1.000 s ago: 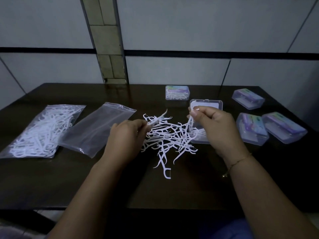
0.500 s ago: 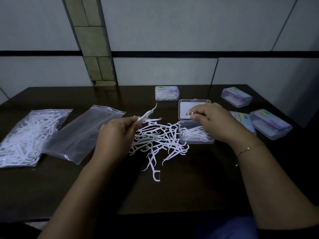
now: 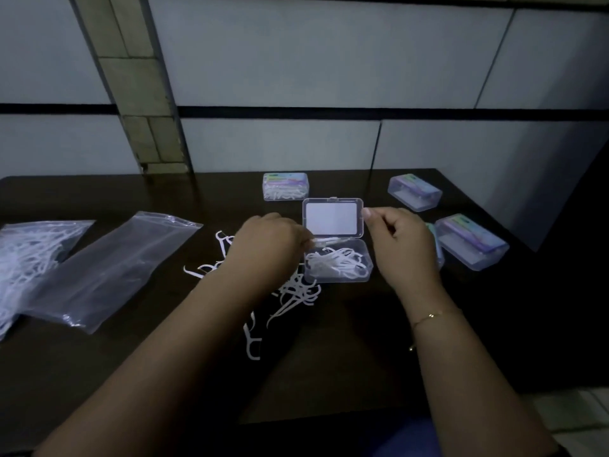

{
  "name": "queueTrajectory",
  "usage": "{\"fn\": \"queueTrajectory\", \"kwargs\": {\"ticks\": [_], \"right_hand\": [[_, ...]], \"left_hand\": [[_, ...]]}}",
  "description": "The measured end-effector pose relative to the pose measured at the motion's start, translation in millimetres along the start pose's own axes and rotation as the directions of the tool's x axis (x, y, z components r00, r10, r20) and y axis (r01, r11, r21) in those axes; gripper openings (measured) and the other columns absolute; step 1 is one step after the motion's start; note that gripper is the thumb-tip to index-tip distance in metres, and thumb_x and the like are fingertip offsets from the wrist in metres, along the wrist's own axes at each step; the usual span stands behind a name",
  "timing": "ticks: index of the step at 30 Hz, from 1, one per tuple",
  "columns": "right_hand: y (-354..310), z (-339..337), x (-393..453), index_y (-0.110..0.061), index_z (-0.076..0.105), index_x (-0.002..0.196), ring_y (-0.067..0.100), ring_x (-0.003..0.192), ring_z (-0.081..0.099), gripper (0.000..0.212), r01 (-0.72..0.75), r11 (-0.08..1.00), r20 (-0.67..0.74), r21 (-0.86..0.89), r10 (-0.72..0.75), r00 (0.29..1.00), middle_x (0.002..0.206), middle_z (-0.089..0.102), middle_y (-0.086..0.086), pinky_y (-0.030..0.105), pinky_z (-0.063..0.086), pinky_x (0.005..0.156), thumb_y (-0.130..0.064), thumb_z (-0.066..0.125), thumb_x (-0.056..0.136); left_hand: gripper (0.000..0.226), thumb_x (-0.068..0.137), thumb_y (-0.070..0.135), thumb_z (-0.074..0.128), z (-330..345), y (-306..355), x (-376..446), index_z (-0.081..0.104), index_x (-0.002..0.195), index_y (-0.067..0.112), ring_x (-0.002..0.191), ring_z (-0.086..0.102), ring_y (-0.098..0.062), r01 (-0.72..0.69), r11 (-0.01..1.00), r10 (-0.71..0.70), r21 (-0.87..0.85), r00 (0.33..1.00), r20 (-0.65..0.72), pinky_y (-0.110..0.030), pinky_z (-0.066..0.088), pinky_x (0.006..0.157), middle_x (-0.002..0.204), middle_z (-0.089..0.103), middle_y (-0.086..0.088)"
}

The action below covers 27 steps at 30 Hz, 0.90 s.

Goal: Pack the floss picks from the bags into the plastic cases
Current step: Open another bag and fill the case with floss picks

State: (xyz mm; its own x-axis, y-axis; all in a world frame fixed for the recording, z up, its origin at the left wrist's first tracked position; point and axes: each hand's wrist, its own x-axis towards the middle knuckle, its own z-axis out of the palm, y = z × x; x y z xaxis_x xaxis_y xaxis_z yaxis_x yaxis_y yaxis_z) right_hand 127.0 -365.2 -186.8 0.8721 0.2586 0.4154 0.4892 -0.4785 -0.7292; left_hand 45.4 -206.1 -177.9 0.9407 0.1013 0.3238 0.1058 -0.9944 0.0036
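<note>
Floss picks (image 3: 336, 263) lie in a white tangle inside the open case (image 3: 339, 275), which sits on the dark table (image 3: 329, 374) with its clear lid (image 3: 333, 217) standing up at the back. More loose picks (image 3: 296, 295) are scattered on the table just left of the case and in front of it, partly under my left forearm, and one single pick (image 3: 252, 344) lies alone nearer to me than the case.

My left hand (image 3: 268, 240) hangs at the case's left edge, fingers curled, pinching a small bunch of picks (image 3: 326, 240) whose ends poke out over the case along its back edge. My right hand (image 3: 400, 244) is at the case's right side; the thumb and forefinger are pinched together beside the lid's right edge, but I cannot tell whether they touch the lid or hold anything. A thin bracelet (image 3: 428, 316) sits on that wrist.

Behind the case stands a closed case (image 3: 286, 187) with picks inside. To the right of the open case are more closed cases: one far back (image 3: 414, 192), one nearer (image 3: 471, 240), and another (image 3: 436, 245) mostly hidden behind my right hand.

Well to the left of the case lie two plastic bags: an empty flat bag (image 3: 108, 268), and beyond it, at the picture's edge, a full bag of picks (image 3: 29, 258). Tiled wall (image 3: 329, 77) rises behind the table.
</note>
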Motion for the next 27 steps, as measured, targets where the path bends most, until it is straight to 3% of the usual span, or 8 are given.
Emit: {"fn": "queueTrajectory", "kwargs": {"ticks": [3,6,9,11,16,20,24,27], "right_hand": [[1.3,-3.9,0.3,-0.014,0.068,0.107,0.016,0.102,0.054,0.029,-0.012,1.000,-0.020,-0.007,0.011,1.000,0.107,0.064,0.003,0.024,0.041,0.080,-0.032,0.048,0.097],[4.5,-6.3,2.4,-0.015,0.067,0.109,0.012,0.098,0.052,0.030,-0.036,0.999,0.001,-0.027,0.036,0.999,0.109,0.063,0.002,0.020,0.037,0.075,-0.033,0.047,0.097],[5.3,-5.1,3.2,-0.015,0.067,0.107,0.010,0.093,0.049,0.032,-0.053,0.998,0.040,-0.035,0.055,0.998,0.106,0.063,0.002,0.022,0.035,0.072,-0.036,0.046,0.098],[5.5,-4.6,3.9,-0.015,0.067,0.106,0.011,0.095,0.050,0.033,-0.059,0.997,0.060,-0.040,0.062,0.996,0.103,0.062,0.001,0.025,0.036,0.073,-0.037,0.045,0.098],[7.3,-1.5,3.8,-0.021,0.068,0.105,0.016,0.104,0.049,0.025,-0.042,0.992,0.153,-0.116,0.060,0.986,0.101,0.052,-0.005,0.030,0.043,0.085,-0.036,0.051,0.094],[8.2,2.2,1.3,-0.023,0.067,0.110,0.020,0.114,0.044,0.027,-0.012,0.962,0.267,-0.274,0.088,0.960,0.118,0.054,0.000,0.041,0.042,0.098,-0.038,0.051,0.094],[7.6,2.9,0.9,-0.021,0.067,0.102,0.021,0.118,0.038,0.028,0.038,0.900,0.275,-0.433,0.092,0.957,0.121,0.052,0.002,0.039,0.033,0.102,-0.032,0.041,0.097],[5.4,4.1,0.6,-0.021,0.065,0.103,0.022,0.121,0.037,0.032,0.050,0.872,0.315,-0.487,0.122,0.941,0.123,0.050,0.003,0.041,0.028,0.107,-0.031,0.035,0.098]], "left_hand": [[0.027,0.098,0.033,0.047,7.7,10.9,18.7,0.062,0.120,0.034,0.107,0.051,-0.017,-0.057,0.997,0.054,0.055,0.997,0.061,-0.027,0.032,0.075,0.117,0.064,0.006],[0.031,0.098,0.035,0.044,14.3,17.2,27.9,0.061,0.123,0.031,0.111,0.052,-0.019,-0.073,0.996,0.065,0.060,0.989,0.131,-0.030,0.040,0.086,0.121,0.063,0.002],[0.032,0.097,0.038,0.045,17.4,18.3,27.8,0.061,0.124,0.031,0.111,0.050,-0.019,-0.076,0.997,0.074,0.008,0.985,0.155,-0.030,0.040,0.086,0.119,0.065,0.000],[0.035,0.096,0.038,0.047,16.1,15.9,20.9,0.058,0.128,0.029,0.111,0.050,-0.020,-0.058,0.994,0.068,-0.089,0.992,0.111,-0.030,0.041,0.085,0.121,0.064,-0.001],[0.035,0.091,0.033,0.059,15.5,-1.1,-9.6,0.063,0.123,0.021,0.100,0.053,-0.021,-0.005,0.967,-0.037,-0.254,0.986,-0.162,-0.028,0.038,0.077,0.119,0.067,0.002],[0.034,0.089,0.047,0.055,15.9,-3.8,-21.6,0.065,0.118,0.031,0.107,0.043,-0.007,0.091,0.951,-0.111,-0.295,0.992,-0.051,-0.026,0.037,0.084,0.122,0.062,0.014],[0.042,0.081,0.057,0.041,18.8,6.5,-23.8,0.070,0.104,0.037,0.109,0.036,-0.004,-0.004,0.939,-0.026,-0.344,0.996,-0.082,-0.030,0.034,0.088,0.119,0.058,0.014],[0.061,0.075,0.063,0.023,21.3,16.3,-22.2,0.065,0.114,0.042,0.114,0.030,-0.007,-0.049,0.963,0.048,-0.265,0.999,-0.010,-0.024,0.022,0.086,0.127,0.050,0.013]]}}
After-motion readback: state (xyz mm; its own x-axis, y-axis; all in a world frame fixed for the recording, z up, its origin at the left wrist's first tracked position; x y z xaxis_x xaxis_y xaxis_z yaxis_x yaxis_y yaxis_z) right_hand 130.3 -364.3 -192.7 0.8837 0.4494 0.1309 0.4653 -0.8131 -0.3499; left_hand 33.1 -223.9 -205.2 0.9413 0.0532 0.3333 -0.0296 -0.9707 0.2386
